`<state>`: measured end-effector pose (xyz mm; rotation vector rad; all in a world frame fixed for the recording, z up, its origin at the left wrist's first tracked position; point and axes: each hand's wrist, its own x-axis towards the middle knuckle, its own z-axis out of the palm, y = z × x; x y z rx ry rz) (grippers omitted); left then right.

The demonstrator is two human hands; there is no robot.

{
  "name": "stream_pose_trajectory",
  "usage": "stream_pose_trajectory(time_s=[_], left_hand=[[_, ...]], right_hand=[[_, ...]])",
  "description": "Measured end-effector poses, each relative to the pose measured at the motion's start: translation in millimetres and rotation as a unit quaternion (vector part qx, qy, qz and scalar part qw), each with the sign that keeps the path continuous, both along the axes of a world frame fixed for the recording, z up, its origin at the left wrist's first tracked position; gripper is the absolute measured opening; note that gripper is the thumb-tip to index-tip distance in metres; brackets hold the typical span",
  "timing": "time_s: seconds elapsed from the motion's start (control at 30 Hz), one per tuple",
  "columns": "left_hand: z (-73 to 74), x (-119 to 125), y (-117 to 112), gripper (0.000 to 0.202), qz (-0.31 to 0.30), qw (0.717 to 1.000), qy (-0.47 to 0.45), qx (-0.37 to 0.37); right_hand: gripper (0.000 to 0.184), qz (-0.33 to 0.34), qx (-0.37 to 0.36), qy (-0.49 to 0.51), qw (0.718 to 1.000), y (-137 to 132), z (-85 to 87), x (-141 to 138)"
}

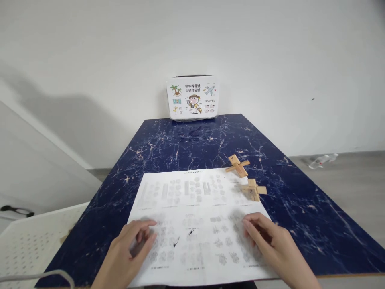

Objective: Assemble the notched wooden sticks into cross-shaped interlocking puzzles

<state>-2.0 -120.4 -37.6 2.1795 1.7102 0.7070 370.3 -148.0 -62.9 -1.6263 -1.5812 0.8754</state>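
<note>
A white instruction sheet (195, 208) printed with grey diagrams lies on the dark blue marbled table (186, 148). My left hand (129, 251) rests on the sheet's lower left part, fingers loosely curled, holding nothing. My right hand (270, 241) lies on the sheet's lower right part, fingers bent and slightly apart, also holding nothing. Two wooden cross-shaped puzzle pieces sit just past the sheet's right edge: one marked with a number (238, 165) farther back, another marked 2 (254, 190) nearer, partly on the paper. Neither hand touches them.
A white box (193, 97) with cartoon pictures stands against the wall at the table's far edge. A white perforated surface (33, 237) sits low at the left. A plastic bottle (322, 159) lies on the floor at the right.
</note>
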Motion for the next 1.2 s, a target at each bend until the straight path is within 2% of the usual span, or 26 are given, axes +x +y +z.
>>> stream_pose_trajectory(time_s=[0.1,0.37,0.5,0.57,0.6,0.7,0.77,0.87,0.93,1.03,1.2], left_hand=[[0.1,4.0,5.1,0.022,-0.007,1.0,-0.001,-0.009],[-10.7,-0.1,15.6,0.021,-0.045,0.999,0.02,0.007],[4.6,31.1,25.7,0.021,-0.073,0.996,0.045,0.015],[17.7,54.8,34.4,0.021,-0.127,0.99,0.054,-0.009],[24.0,66.1,40.4,0.02,-0.156,0.986,0.062,-0.017],[37.1,90.2,65.8,0.019,-0.21,0.973,0.091,-0.024],[39.1,95.6,86.8,0.016,-0.227,0.968,0.103,-0.023],[33.2,91.0,116.0,0.014,-0.235,0.967,0.099,-0.009],[25.1,83.2,129.7,0.017,-0.226,0.97,0.084,0.002],[10.3,71.2,140.5,0.019,-0.207,0.976,0.061,0.008],[-6.1,62.5,143.5,0.017,-0.193,0.98,0.037,0.013]], right_hand=[[0.04,-0.033,0.008,-0.005,0.999,6.3,-0.3,1.5],[0.035,-0.068,0.03,-0.035,0.997,10.2,-8.0,8.2],[0.031,-0.016,0.029,-0.037,0.999,18.9,11.3,-0.9],[0.029,0.034,0.036,-0.052,0.997,31.7,26.0,-5.2],[0.03,0.029,0.046,-0.058,0.997,40.1,32.4,-6.7],[0.043,0.014,0.085,-0.026,0.996,67.3,41.0,-8.9],[0.061,0.017,0.081,0.019,0.996,82.2,36.1,-10.4],[0.084,-0.012,0.053,0.065,0.996,97.0,18.0,-13.3],[0.092,-0.041,0.048,0.094,0.994,104.1,5.1,-13.9],[0.093,-0.075,0.051,0.131,0.987,114.6,-7.7,-10.4],[0.086,-0.11,0.037,0.131,0.985,131.2,-14.6,2.1]])
